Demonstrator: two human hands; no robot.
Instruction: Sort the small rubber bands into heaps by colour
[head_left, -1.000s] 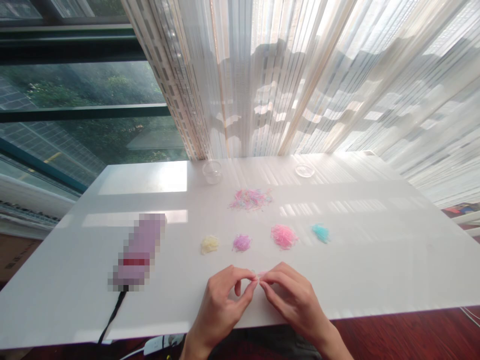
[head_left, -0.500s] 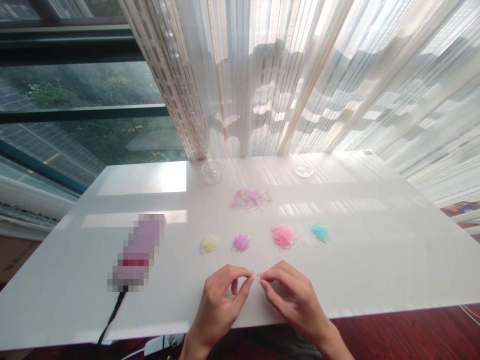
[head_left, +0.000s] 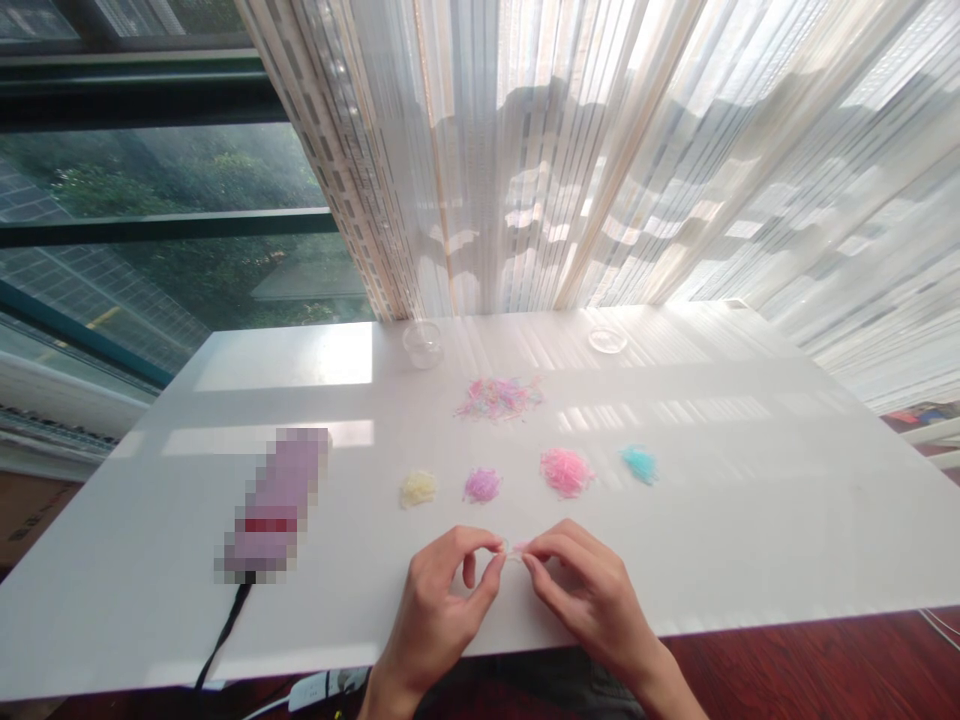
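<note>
Near the front of the white table, my left hand (head_left: 448, 590) is closed in a pinch of thumb and forefinger. Facing it, my right hand (head_left: 583, 580) pinches in the same way, the fingertips a small gap apart. Between the two pinches shows a thin, pale, see-through band (head_left: 513, 556), too small to make out in detail. Just beyond my hands lie small heaps of thin little bands: a yellow heap (head_left: 418, 489), a purple heap (head_left: 482, 485), a pink heap (head_left: 566, 472) and a turquoise heap (head_left: 639, 464).
Farther back on the table (head_left: 750, 520) lies a mixed-colour heap (head_left: 500, 398). A clear round container (head_left: 424, 344) and a clear round lid (head_left: 607, 341) stand near the far edge. At left lies a blurred purple object (head_left: 277, 500) with a black strap (head_left: 223, 635). Curtains (head_left: 510, 180) hang behind.
My right fingertips have shifted slightly to the right, and the gap between the two pinches is a little wider, with more of the pale band showing. The heaps look the same.
</note>
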